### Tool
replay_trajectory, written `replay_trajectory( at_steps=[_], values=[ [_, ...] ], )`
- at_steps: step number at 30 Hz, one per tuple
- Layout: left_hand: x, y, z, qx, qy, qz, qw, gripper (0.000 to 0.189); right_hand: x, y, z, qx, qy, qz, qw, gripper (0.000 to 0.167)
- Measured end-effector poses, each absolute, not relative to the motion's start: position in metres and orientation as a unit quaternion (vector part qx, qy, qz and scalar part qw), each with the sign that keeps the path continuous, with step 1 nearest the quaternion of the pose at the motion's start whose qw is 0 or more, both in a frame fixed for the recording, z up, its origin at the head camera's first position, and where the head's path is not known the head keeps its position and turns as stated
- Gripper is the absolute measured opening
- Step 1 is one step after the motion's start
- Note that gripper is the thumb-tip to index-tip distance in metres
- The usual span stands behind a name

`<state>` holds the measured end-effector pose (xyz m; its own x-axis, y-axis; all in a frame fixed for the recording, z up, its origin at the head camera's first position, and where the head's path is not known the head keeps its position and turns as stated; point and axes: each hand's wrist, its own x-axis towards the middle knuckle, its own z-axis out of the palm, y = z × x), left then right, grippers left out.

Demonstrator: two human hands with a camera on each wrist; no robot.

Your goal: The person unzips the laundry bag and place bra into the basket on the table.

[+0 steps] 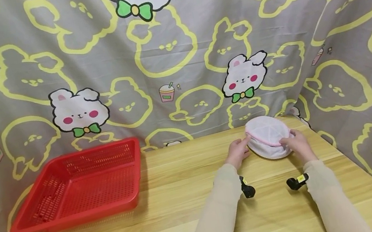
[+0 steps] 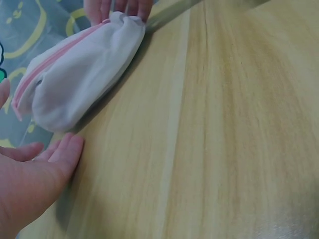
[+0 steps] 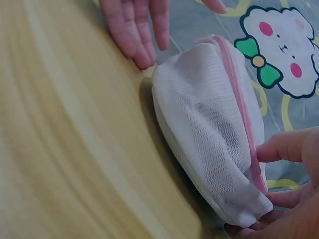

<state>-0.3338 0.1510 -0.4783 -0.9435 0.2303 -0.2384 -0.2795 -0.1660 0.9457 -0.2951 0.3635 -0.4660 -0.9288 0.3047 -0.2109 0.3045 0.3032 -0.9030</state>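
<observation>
Bag [image 1: 268, 134] sits between the hands, right hand [image 1: 299, 145] pinching its edge at the zip [image 3: 241, 99], probably to steady it, left hand [image 1: 238, 151] straight-fingered, thumb wide, just beside the opposite end, likely as a backstop.

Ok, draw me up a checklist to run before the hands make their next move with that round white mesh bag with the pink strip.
1. Right hand gripping the round white mesh bag: ok, its fingers pinch the edge.
2. Left hand gripping too: not ok, its fingers are straight beside the opposite edge.
3. Left fingertips touching the bag: cannot tell.
4. Bag closed along its pink strip: cannot tell.
5. Red perforated plastic basket open side up: ok, at the person's left.
</observation>
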Motion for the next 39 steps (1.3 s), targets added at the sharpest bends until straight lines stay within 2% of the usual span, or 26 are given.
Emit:
replay_trajectory(
  at_steps=[20,30,39],
  values=[
    [-0.330,0.142,-0.488,-0.041,0.600,0.784,0.153,0.073,-0.285,0.341,-0.467,-0.163,-0.817,0.553,0.004,0.081],
    [-0.324,0.119,-0.486,-0.045,0.599,0.782,0.164,0.060,-0.284,0.325,-0.469,-0.154,-0.823,0.546,-0.004,0.080],
    [-0.318,0.084,-0.485,-0.047,0.610,0.769,0.186,0.057,-0.285,0.300,-0.471,-0.138,-0.827,0.545,-0.008,0.078]
  ],
)
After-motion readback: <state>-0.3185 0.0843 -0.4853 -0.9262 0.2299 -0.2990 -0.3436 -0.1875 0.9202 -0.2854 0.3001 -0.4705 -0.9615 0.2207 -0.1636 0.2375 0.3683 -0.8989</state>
